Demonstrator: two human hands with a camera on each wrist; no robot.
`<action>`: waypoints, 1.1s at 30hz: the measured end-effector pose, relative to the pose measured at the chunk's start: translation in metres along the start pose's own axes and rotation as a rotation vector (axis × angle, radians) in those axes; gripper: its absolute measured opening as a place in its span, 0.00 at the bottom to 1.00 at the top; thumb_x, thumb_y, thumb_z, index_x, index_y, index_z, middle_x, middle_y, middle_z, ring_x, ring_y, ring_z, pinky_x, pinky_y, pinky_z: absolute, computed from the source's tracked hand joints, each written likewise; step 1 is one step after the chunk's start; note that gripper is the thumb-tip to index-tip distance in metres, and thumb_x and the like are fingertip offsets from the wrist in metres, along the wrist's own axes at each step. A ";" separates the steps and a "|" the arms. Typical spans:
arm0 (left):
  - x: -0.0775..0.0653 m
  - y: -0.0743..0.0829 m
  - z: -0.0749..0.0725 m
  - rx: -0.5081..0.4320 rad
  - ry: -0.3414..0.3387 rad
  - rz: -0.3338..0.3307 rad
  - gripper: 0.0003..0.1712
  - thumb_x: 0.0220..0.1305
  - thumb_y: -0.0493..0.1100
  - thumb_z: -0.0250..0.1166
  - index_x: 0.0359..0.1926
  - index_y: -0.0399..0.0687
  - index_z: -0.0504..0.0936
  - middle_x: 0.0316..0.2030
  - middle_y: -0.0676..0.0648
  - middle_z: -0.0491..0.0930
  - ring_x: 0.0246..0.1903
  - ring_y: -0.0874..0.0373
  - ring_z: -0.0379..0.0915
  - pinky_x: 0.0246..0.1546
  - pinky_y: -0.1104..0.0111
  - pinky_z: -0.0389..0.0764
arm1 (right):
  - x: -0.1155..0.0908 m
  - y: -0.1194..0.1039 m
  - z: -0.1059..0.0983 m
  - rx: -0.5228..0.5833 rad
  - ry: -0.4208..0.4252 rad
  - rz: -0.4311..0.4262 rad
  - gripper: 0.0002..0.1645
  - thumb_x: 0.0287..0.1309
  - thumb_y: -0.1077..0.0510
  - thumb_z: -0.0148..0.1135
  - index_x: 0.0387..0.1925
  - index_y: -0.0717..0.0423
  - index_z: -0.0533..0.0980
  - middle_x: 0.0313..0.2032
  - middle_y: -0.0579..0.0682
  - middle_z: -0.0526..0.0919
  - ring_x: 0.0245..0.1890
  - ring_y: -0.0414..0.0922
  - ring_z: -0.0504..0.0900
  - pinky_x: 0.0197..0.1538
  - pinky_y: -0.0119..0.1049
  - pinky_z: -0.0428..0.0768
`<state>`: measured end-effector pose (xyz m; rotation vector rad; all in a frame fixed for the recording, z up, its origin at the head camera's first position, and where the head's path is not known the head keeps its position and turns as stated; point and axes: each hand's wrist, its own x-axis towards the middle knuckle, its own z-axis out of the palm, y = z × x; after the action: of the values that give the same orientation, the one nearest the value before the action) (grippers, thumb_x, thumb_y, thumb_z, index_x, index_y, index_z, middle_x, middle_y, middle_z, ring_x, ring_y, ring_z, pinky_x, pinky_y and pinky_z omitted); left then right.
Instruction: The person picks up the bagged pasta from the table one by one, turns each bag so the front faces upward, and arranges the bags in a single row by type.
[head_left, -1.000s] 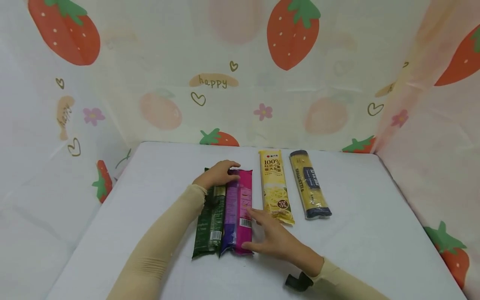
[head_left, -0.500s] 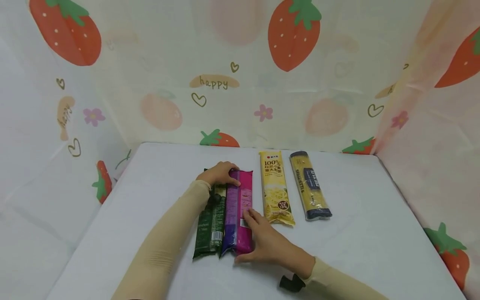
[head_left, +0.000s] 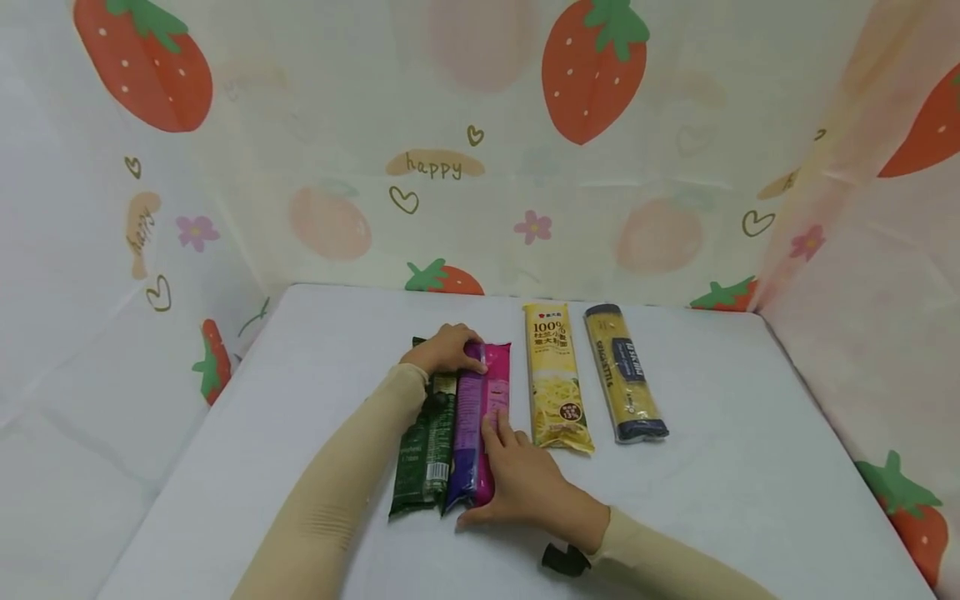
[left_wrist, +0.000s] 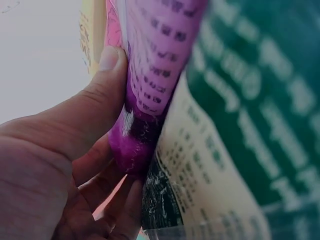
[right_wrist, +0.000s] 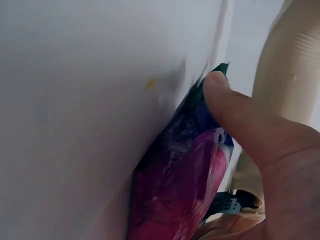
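A purple and pink packet of pasta [head_left: 470, 417] lies lengthwise on the table, right against a dark green spaghetti packet [head_left: 438, 433] on its left. My left hand [head_left: 447, 347] grips the purple packet's far end; in the left wrist view its thumb [left_wrist: 102, 85] presses the printed face while the fingers reach under the end. At the near end, my right hand [head_left: 528, 479] holds the same packet, fingers along its right side and thumb by the bottom edge. The right wrist view shows that thumb [right_wrist: 235, 107] over the crinkled end. Part of the green packet is hidden under the left forearm.
To the right lie a yellow pasta packet [head_left: 555, 375] and a clear spaghetti packet with navy ends [head_left: 628, 375], spaced apart. The white table [head_left: 735, 475] is enclosed by a strawberry-print cloth [head_left: 337, 108] at the back and sides.
My right hand has moved left and closed in on the purple packet, its thumb sliding round to the near end. The left hand stays at the far end. The packets have barely moved.
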<state>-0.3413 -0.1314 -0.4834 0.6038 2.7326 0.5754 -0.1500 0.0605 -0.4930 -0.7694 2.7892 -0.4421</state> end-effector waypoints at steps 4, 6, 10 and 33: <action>0.000 0.000 0.003 0.001 0.000 -0.009 0.34 0.72 0.53 0.73 0.71 0.41 0.79 0.69 0.36 0.74 0.73 0.37 0.63 0.75 0.47 0.67 | 0.002 -0.003 0.002 -0.040 0.001 0.010 0.87 0.38 0.17 0.79 0.85 0.63 0.53 0.82 0.70 0.53 0.69 0.63 0.74 0.53 0.54 0.86; 0.001 0.000 0.004 0.008 -0.004 -0.008 0.34 0.73 0.54 0.73 0.72 0.41 0.79 0.69 0.36 0.74 0.73 0.37 0.64 0.75 0.47 0.67 | 0.002 -0.003 0.002 -0.043 -0.001 0.018 0.85 0.40 0.19 0.80 0.85 0.63 0.54 0.82 0.70 0.55 0.68 0.63 0.75 0.53 0.54 0.87; 0.001 0.001 0.004 0.026 -0.012 -0.001 0.35 0.73 0.54 0.73 0.72 0.41 0.78 0.69 0.36 0.74 0.72 0.37 0.65 0.74 0.47 0.68 | 0.001 -0.004 0.002 -0.040 -0.001 0.020 0.79 0.45 0.24 0.80 0.83 0.64 0.56 0.80 0.70 0.59 0.68 0.63 0.75 0.53 0.56 0.87; -0.004 0.002 -0.004 -0.251 0.040 0.028 0.35 0.75 0.52 0.70 0.73 0.37 0.74 0.68 0.33 0.76 0.67 0.39 0.73 0.69 0.48 0.75 | -0.006 0.030 -0.003 0.327 0.016 -0.023 0.71 0.46 0.41 0.85 0.84 0.63 0.57 0.81 0.69 0.56 0.78 0.65 0.65 0.75 0.58 0.72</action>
<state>-0.3385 -0.1323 -0.4783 0.5733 2.6333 0.9291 -0.1600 0.0888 -0.4994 -0.7224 2.6249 -0.8840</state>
